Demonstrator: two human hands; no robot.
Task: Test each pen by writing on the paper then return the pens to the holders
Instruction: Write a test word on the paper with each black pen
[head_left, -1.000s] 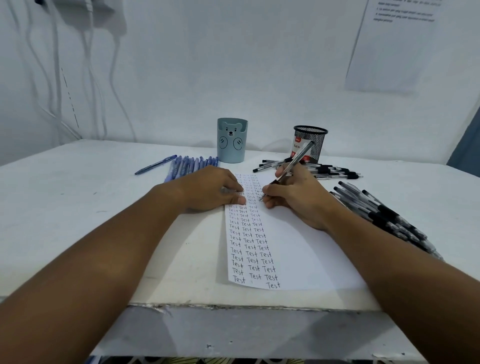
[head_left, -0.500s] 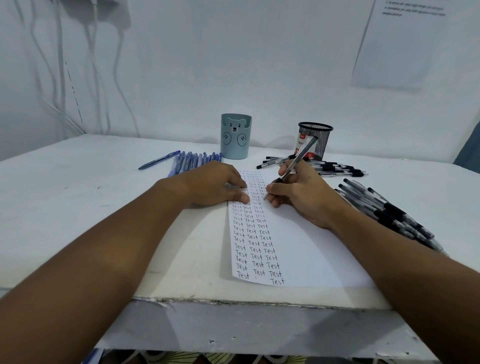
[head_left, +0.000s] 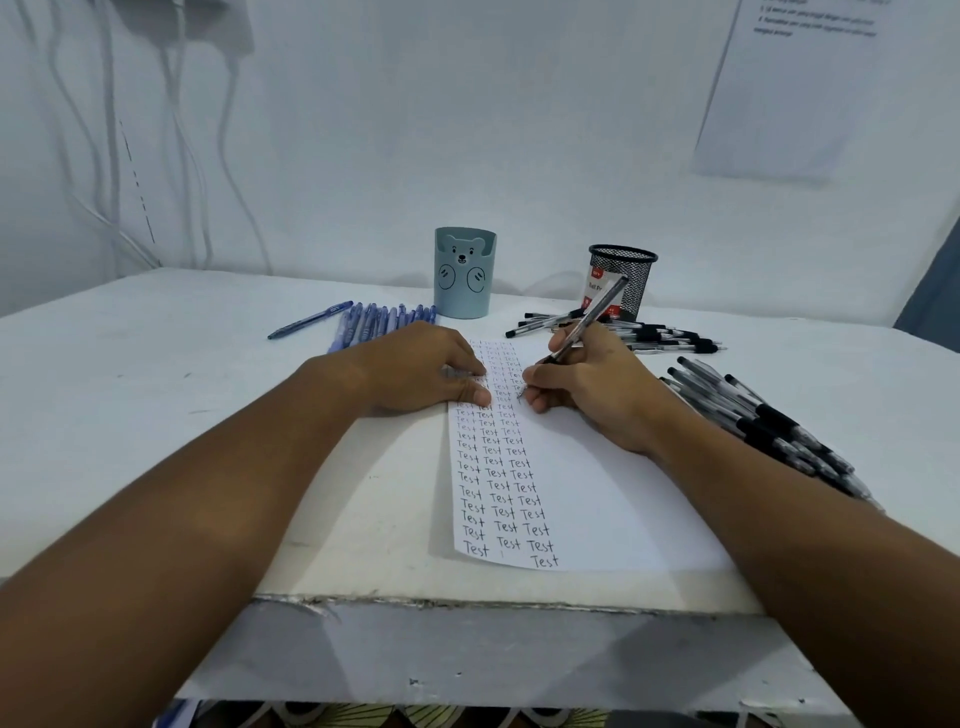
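Nearest to the camera, the chipped front edge of the white table (head_left: 156, 395) ran across the view, and both forearms reached over it. The paper (head_left: 597, 499) lay close to this edge, a little right of the middle, and its right part was blank. On its left part the word "Test" was written many times in black ink, in three columns from the bottom up to the top; one more "Test" stood alone at the bottom of a fourth column.

The left hand (head_left: 421, 371) rested on the upper left corner of the paper, fingers bent and pressing down, holding nothing. The right hand (head_left: 587, 382) pinched a pen (head_left: 584, 325) with a clear barrel and black grip; its tip touched the paper near the top of the third column, and its back end leaned away toward the wall.

To the right of the right forearm lay a big heap of black pens (head_left: 763, 421). The left side of the table was free. Further back, a row of blue pens (head_left: 387, 317) lay on the left and one blue pen (head_left: 311, 319) lay apart. More black pens (head_left: 654, 335) were spread behind the right hand. At the back stood a light blue holder (head_left: 465, 273) with a bear face and a black mesh holder (head_left: 631, 278) with a red and white label, whose text I could not read.
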